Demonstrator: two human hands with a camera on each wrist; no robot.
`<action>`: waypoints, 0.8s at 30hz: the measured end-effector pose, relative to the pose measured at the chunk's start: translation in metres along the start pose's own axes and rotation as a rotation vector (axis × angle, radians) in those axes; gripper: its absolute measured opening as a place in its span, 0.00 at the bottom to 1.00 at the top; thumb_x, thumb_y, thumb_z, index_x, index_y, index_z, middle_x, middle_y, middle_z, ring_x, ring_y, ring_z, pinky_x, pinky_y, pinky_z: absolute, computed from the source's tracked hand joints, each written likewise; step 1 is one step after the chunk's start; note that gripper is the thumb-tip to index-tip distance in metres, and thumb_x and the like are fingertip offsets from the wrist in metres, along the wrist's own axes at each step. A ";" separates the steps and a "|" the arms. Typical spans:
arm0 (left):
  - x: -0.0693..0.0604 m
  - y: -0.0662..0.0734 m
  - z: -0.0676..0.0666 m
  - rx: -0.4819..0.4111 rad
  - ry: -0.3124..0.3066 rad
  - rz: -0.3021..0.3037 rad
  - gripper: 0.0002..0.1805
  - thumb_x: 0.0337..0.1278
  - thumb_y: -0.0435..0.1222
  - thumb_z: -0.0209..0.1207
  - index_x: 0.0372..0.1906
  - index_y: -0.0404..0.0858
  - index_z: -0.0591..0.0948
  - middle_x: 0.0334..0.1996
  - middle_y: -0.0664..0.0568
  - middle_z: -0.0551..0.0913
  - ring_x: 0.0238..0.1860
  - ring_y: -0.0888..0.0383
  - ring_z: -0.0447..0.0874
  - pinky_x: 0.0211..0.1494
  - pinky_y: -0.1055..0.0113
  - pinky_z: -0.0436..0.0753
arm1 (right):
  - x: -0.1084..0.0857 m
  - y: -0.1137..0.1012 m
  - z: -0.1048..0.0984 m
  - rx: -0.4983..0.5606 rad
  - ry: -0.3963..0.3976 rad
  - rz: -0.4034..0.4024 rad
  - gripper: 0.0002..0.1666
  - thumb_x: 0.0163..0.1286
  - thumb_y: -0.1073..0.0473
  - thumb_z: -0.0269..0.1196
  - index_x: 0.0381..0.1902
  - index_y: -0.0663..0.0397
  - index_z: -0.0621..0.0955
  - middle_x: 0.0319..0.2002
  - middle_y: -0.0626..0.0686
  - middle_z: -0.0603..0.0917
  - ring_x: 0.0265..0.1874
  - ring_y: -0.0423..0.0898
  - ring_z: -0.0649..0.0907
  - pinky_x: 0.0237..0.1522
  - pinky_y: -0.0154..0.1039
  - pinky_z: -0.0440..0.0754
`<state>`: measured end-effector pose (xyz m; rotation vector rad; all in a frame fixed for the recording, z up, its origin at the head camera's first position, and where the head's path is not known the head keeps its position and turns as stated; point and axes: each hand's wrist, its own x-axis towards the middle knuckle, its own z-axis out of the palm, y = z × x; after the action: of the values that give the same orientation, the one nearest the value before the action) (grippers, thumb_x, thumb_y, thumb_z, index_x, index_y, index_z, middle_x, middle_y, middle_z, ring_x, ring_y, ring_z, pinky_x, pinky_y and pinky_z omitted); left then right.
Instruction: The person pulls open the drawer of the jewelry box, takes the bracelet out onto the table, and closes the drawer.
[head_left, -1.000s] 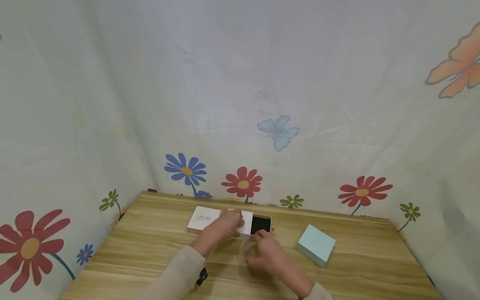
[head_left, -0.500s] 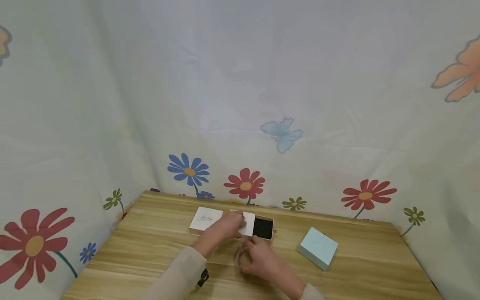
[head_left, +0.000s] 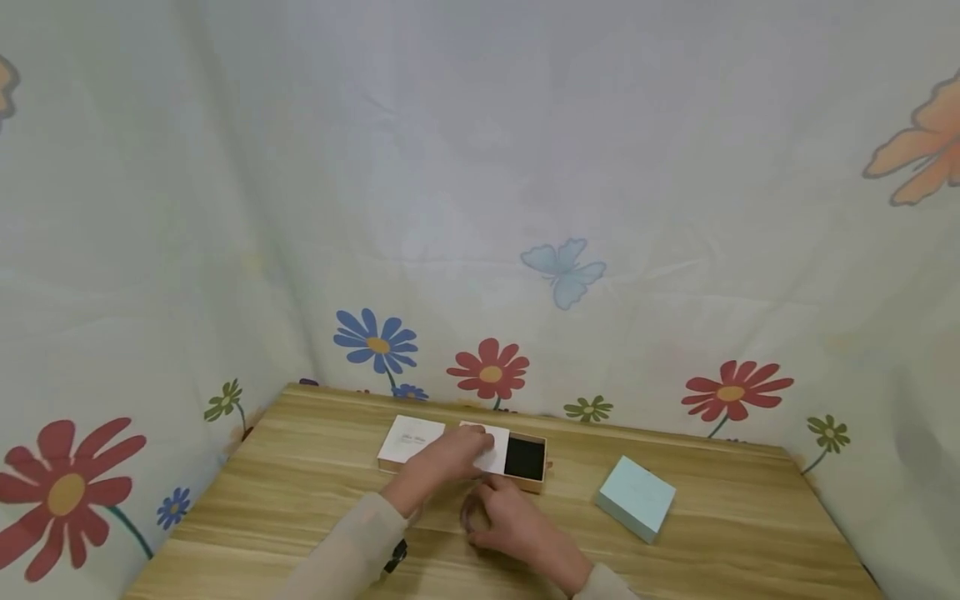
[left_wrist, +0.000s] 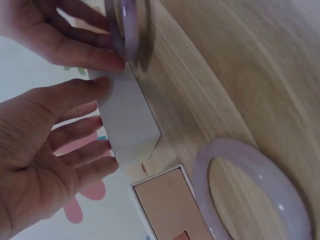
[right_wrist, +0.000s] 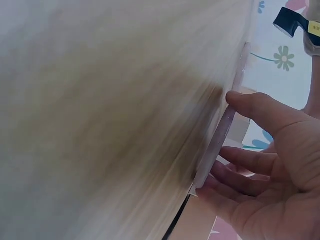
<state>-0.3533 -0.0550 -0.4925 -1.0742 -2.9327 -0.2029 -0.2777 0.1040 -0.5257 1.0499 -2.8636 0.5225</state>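
My left hand (head_left: pixel 447 458) grips the white sleeve (left_wrist: pixel 125 110) of a box between thumb and fingers. The box's drawer (head_left: pixel 527 458), dark inside, sticks out to the right. In front of it, my right hand (head_left: pixel 512 518) pinches a pale purple bangle (right_wrist: pixel 217 142) between thumb and fingertips, just above or at the table; contact is unclear. A second pale purple bangle (left_wrist: pixel 250 160) lies on the table, seen in the left wrist view. Left of the gripped box is another white box (head_left: pixel 408 435) with small lettering, partly behind my left hand.
A light blue box (head_left: pixel 637 498) sits at the right of the wooden table (head_left: pixel 720 517). Behind the table hangs a flowered curtain (head_left: pixel 450 183). A black strap piece (head_left: pixel 396 557) shows beside my left sleeve (head_left: pixel 348 542).
My right hand has moved left and slightly nearer the front, away from the drawer, with the bangle in its fingers. My left hand stays on the sleeve.
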 end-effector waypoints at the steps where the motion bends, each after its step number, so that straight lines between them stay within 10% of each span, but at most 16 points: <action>1: 0.000 0.001 0.000 -0.001 -0.004 -0.005 0.16 0.54 0.41 0.74 0.46 0.41 0.84 0.43 0.51 0.82 0.42 0.56 0.81 0.46 0.63 0.82 | 0.001 0.000 0.000 -0.011 -0.008 0.000 0.29 0.55 0.48 0.77 0.50 0.57 0.83 0.57 0.58 0.81 0.57 0.51 0.80 0.59 0.41 0.79; 24: 0.006 -0.004 -0.006 -0.021 -0.041 -0.004 0.22 0.50 0.45 0.77 0.50 0.43 0.85 0.47 0.54 0.81 0.46 0.55 0.76 0.54 0.62 0.81 | 0.004 0.001 -0.007 -0.095 -0.086 -0.047 0.33 0.58 0.47 0.77 0.56 0.57 0.82 0.59 0.59 0.78 0.60 0.52 0.76 0.61 0.41 0.76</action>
<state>-0.3608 -0.0549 -0.4863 -1.0877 -2.9757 -0.2156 -0.2815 0.1046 -0.5192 1.1477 -2.8963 0.3431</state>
